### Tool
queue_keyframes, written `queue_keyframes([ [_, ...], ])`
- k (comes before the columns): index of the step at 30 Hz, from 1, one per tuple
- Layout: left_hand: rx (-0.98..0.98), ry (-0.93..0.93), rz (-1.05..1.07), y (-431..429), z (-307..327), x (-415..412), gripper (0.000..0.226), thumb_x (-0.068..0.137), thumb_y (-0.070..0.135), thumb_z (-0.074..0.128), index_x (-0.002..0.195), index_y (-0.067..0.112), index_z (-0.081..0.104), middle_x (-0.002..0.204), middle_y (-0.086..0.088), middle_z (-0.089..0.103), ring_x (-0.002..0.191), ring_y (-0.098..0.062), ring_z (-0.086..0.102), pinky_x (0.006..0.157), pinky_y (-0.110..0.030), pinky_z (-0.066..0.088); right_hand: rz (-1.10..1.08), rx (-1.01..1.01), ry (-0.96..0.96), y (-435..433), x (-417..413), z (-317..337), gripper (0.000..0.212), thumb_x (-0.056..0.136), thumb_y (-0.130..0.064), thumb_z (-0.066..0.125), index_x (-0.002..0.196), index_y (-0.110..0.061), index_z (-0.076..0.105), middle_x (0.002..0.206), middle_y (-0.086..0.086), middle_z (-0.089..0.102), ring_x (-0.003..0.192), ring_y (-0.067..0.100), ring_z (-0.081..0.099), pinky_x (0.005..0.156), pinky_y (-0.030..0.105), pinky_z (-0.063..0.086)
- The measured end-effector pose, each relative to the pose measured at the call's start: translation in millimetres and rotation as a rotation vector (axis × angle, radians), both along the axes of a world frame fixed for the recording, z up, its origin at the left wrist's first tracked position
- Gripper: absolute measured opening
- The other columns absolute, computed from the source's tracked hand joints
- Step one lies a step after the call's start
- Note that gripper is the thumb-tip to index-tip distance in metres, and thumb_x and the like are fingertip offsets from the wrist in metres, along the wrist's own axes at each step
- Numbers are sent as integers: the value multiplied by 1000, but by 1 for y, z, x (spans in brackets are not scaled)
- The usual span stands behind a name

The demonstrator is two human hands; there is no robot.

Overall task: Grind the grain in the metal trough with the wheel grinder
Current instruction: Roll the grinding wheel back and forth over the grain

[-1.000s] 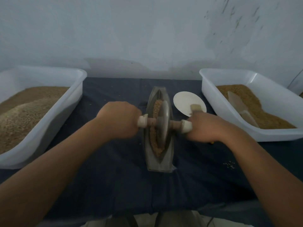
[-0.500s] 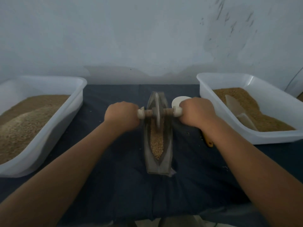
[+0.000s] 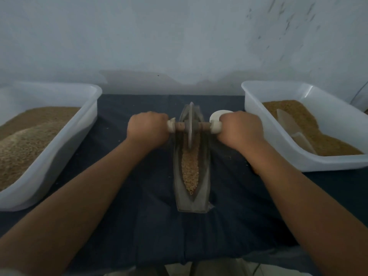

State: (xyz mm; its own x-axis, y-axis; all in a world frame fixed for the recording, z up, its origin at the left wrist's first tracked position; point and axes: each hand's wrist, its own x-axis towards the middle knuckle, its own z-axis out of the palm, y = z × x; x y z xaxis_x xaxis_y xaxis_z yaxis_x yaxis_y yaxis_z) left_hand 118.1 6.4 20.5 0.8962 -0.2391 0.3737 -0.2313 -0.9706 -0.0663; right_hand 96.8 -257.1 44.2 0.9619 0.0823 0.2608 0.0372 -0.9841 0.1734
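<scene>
A narrow boat-shaped metal trough (image 3: 191,200) lies lengthwise on the dark cloth, with tan grain (image 3: 190,170) along its middle. The wheel grinder (image 3: 190,128), a thin metal disc on a wooden axle with pale end caps, stands upright in the trough's far half. My left hand (image 3: 148,130) grips the left handle of the axle. My right hand (image 3: 240,129) grips the right handle. Both handle ends are hidden inside my fists.
A white plastic tub (image 3: 59,148) heaped with grain stands at the left. Another white tub (image 3: 278,148) at the right holds grain and a pale scoop (image 3: 292,128). A small white dish (image 3: 218,114) peeks out behind my right hand. A wall rises just behind the table.
Both hands have pushed the wheel from the trough's middle toward its far end, uncovering the grain in the near half. The white dish is now mostly hidden behind my right hand.
</scene>
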Motion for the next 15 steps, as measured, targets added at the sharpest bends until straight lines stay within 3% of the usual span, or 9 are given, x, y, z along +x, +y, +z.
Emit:
queue_keyframes([
  [3,-30,24,19,-4,3,2,36,96,47,50,66,26,46,71,4,61,59,-24,50,59,-31,41,8,-12,53,1,7,11,21,84,-35,66,68,-28,53,69,-5,55,59,15,48,53,29,36],
  [7,64,108,-76,17,-1,-44,28,83,49,52,64,28,48,59,10,50,50,-13,46,51,-27,35,111,124,501,-10,-33,24,12,77,-43,67,73,-32,66,69,-5,67,63,9,63,56,29,46],
  [9,118,71,-123,29,-3,-71,29,78,50,55,61,31,40,53,11,44,45,-9,39,46,-24,24,163,192,645,-15,-57,28,17,71,-50,67,72,-33,67,67,-18,69,60,3,66,52,25,45],
  [11,142,43,-125,33,-6,-80,34,79,50,58,61,32,36,51,11,41,42,-8,35,46,-23,19,177,159,624,-16,-60,25,20,76,-52,68,70,-33,66,68,-27,66,60,2,65,52,26,44],
  [13,136,58,-87,27,-4,-70,34,83,49,57,63,30,38,54,10,45,45,-11,38,47,-24,22,127,103,488,-12,-48,17,21,80,-51,68,69,-33,66,65,-11,66,61,7,63,56,31,47],
  [15,98,69,-35,13,3,-43,29,85,46,57,66,28,43,64,8,55,53,-17,49,52,-27,32,53,64,299,-7,-24,8,20,83,-44,66,70,-30,66,68,-7,65,66,14,63,59,33,51],
])
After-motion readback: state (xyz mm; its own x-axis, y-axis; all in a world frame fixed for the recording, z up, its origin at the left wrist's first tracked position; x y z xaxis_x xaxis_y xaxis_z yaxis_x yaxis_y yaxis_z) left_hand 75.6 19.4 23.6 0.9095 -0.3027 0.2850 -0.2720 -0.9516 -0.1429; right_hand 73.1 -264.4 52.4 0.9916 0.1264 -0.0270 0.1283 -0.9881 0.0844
